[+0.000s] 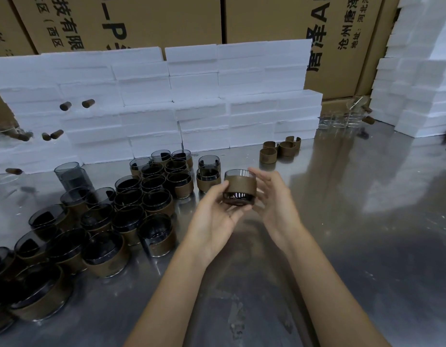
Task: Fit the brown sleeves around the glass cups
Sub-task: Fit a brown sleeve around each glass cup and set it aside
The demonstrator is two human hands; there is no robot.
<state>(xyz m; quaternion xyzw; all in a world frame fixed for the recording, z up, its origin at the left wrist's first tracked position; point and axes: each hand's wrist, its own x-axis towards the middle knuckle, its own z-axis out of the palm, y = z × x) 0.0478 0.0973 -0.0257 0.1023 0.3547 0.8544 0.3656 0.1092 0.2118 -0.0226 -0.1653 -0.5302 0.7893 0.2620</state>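
Glass, smoky and thin-walled: cup (240,187) held above the table (367,221), between both hands, brown sleeve (240,184) already around its middle, rim and base left bare. Left hand (216,216) cradling from below, fingers curled under the base and thumb on the sleeve; right hand (274,196) beside it, fingers loosely extended along the far side, touching or nearly so, cannot tell which. Probably light but brittle and slick at the bare glass; safer taken by the sleeve, which looks stiff yet springy. Finished cups (131,211) crowded to the left, packed rim to rim, so little room there. Spare sleeves (279,149) lying ahead right, near the foam blocks (191,96). Open steel to the right and toward the body.
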